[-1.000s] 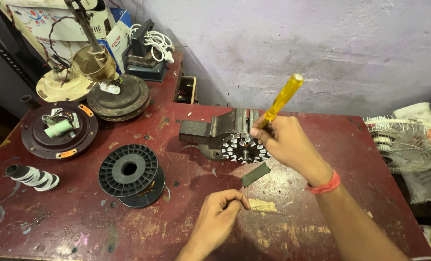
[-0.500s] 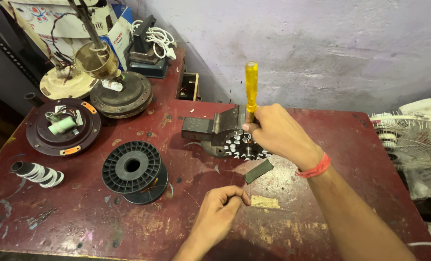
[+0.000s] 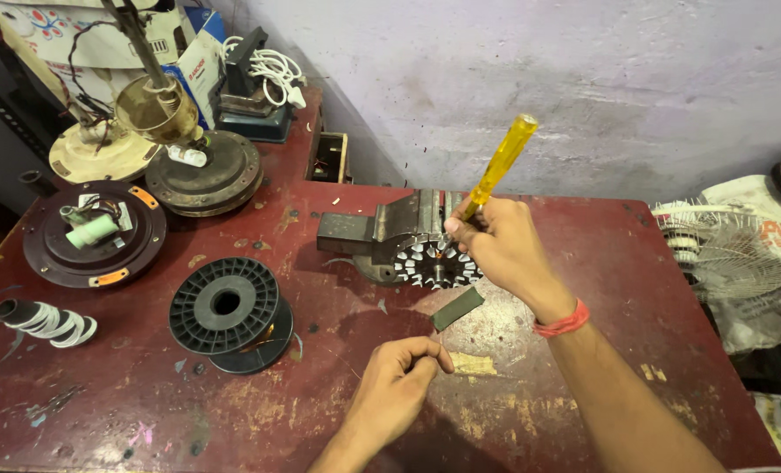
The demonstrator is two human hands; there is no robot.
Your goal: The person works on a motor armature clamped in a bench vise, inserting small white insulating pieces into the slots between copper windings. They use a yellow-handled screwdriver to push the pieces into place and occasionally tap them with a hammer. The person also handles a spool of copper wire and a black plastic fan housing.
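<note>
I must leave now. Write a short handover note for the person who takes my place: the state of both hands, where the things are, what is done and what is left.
Right hand: grip shut on the yellow-handled screwdriver, tip down at the slotted stator.
Left hand: fingers curled and pinched together on the table; I cannot tell if it holds anything.
Stator sits against the grey vise. A dark flat strip lies just in front of it, a black spool to the left.
Done: stator is placed and the tool is at it.
Left: work on the slots; how far it has gone is not visible.

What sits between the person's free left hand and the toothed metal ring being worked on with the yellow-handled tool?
One thing: a small dark flat rectangular strip lies on the red table between the left hand and the toothed metal ring. Nothing else shows there.
</note>
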